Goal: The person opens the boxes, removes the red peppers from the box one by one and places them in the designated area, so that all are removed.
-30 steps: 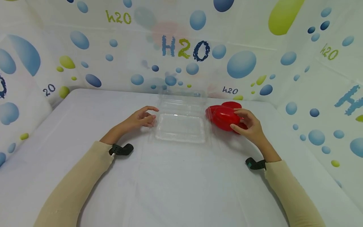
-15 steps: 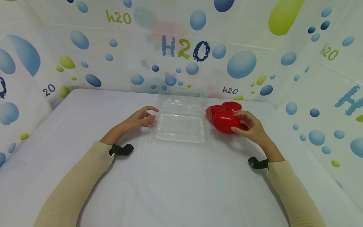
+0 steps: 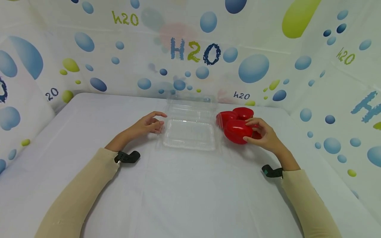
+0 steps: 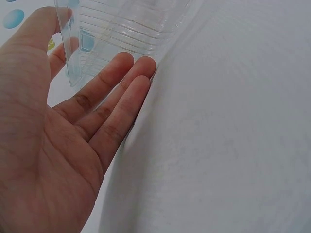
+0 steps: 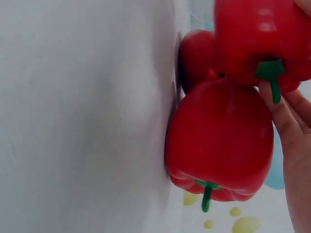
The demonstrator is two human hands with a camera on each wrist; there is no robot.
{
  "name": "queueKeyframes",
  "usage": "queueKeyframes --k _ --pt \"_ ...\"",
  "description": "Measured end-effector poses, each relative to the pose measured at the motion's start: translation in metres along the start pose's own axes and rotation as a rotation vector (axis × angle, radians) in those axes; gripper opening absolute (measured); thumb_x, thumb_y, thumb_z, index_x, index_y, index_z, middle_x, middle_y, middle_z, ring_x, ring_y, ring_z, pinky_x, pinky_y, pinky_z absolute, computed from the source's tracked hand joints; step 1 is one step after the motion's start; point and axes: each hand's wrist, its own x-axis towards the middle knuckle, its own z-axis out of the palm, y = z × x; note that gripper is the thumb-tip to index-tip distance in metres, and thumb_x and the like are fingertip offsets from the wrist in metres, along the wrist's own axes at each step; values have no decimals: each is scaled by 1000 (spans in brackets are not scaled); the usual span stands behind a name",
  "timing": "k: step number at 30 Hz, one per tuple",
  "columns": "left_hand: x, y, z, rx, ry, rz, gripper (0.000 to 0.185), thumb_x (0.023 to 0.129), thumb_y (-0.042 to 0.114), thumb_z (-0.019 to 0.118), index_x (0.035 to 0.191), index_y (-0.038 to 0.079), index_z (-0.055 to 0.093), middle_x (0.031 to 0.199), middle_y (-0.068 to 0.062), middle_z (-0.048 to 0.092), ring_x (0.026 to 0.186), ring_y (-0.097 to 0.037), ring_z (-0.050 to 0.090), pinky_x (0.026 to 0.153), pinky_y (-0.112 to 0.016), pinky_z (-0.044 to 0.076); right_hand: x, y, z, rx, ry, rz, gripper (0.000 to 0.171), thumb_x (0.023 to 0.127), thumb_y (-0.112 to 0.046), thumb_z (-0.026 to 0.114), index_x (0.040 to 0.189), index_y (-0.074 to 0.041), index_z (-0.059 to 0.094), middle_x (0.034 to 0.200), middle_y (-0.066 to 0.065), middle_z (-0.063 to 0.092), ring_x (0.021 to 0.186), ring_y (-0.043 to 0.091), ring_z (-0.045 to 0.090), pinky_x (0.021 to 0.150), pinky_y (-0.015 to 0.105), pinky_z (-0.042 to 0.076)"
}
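In the head view my left hand (image 3: 146, 125) is at the left rim of a clear plastic clamshell container (image 3: 189, 135), its lid (image 3: 191, 104) raised at the back. The left wrist view shows thumb and index finger over the rim (image 4: 73, 53) and the other fingers (image 4: 121, 102) beneath it, by the ribbed wall. My right hand (image 3: 263, 135) holds a red bell pepper (image 3: 236, 131) between thumb and fingers, right of the container. From the right wrist, this held pepper (image 5: 260, 39) has a green stem and hangs over another red pepper (image 5: 221, 136).
More red peppers (image 3: 243, 113) lie close together behind and beside the held one; one (image 5: 197, 58) is partly hidden. A white cloth (image 3: 190, 195) covers the table. The patterned backdrop (image 3: 119, 72) stands behind the container.
The held pepper and my right hand have shifted slightly toward me and to the right, uncovering more of the peppers behind. My left hand and the container stay in place.
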Motion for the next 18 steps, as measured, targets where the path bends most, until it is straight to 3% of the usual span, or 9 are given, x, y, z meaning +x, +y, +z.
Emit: queueKeyframes --k 18 --pt "1 -4 0 15 0 10 41 96 22 50 135 12 38 101 -21 55 86 -15 59 78 -24 55 -1 -3 5 -73 -68 -69 52 66 12 74 111 9 51 126 27 47 115 6 44 85 13 48"
